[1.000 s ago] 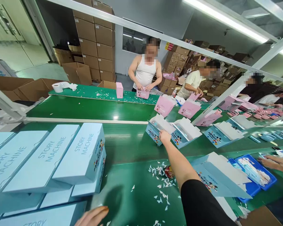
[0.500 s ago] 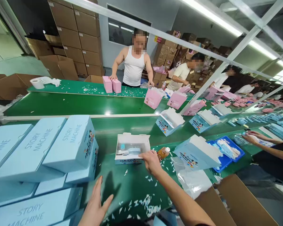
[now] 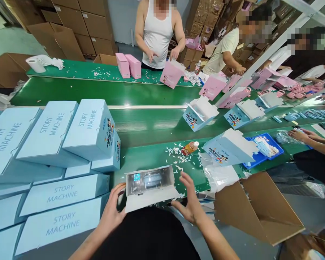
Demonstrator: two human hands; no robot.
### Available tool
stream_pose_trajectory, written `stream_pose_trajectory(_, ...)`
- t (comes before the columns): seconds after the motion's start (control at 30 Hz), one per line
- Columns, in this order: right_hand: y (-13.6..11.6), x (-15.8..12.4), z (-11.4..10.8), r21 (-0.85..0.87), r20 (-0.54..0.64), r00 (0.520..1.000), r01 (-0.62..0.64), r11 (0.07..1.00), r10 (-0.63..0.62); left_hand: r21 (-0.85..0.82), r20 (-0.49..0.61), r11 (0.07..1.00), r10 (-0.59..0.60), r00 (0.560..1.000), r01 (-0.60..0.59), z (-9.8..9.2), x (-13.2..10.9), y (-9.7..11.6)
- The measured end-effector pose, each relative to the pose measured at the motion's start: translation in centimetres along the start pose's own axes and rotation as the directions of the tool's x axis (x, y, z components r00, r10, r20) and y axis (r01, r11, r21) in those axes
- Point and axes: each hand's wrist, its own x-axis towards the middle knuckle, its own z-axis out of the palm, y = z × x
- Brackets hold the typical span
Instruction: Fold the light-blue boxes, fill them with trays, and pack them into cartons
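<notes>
An open-topped carton [image 3: 151, 200] lies near my edge of the green table, its white front flap folded out towards me. Inside it, a bluish item in clear plastic packaging [image 3: 153, 178] shows; its kind is unclear. My left hand [image 3: 114, 207] grips the carton's left end, thumb by the flap and fingers along the side. My right hand [image 3: 189, 202] is just off the carton's right end, fingers spread and holding nothing. To the left are stacked closed light-blue boxes [image 3: 63, 191] printed "STORY MACHINE".
An amber drink bottle [image 3: 189, 148] lies among white paper scraps. Open blue boxes [image 3: 200, 115] stand on the belt, and a blue tray [image 3: 277, 144] sits to the right. A brown carton [image 3: 257, 206] is at my right. Co-workers [image 3: 159, 36] stand across the line.
The open carton has come towards me from mid-table, and its front flap now faces me. My left hand has reached its left end; my right hand has let go of the front edge.
</notes>
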Motion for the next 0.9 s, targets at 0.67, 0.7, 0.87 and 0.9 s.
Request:
stream_pose_trajectory(0.67,3.0,5.2,0.4,-0.057,0.547,0.819,0.239,0.969,-0.17,0.093,0.372,0.97,0.174,0.912,-0.223,-2.6,2.3,1.1)
stream_pose_trajectory(0.7,2.9,5.1,0.2,-0.065,0.565,0.809,0.241,0.968,-0.163,0.09,0.379,0.971,0.172,0.909,-0.221,-2.7,2.2,1.1)
stream_pose_trajectory(0.87,2.8,4.4,-0.1,-0.088,0.63,0.768,0.223,0.971,-0.12,0.102,0.456,0.967,0.163,0.875,-0.233,-3.5,2.6,1.0)
stream_pose_trajectory(0.9,2.8,4.2,0.0,-0.09,0.629,0.769,0.216,0.972,-0.112,0.112,0.473,0.964,0.162,0.866,-0.241,-3.6,2.8,1.1)
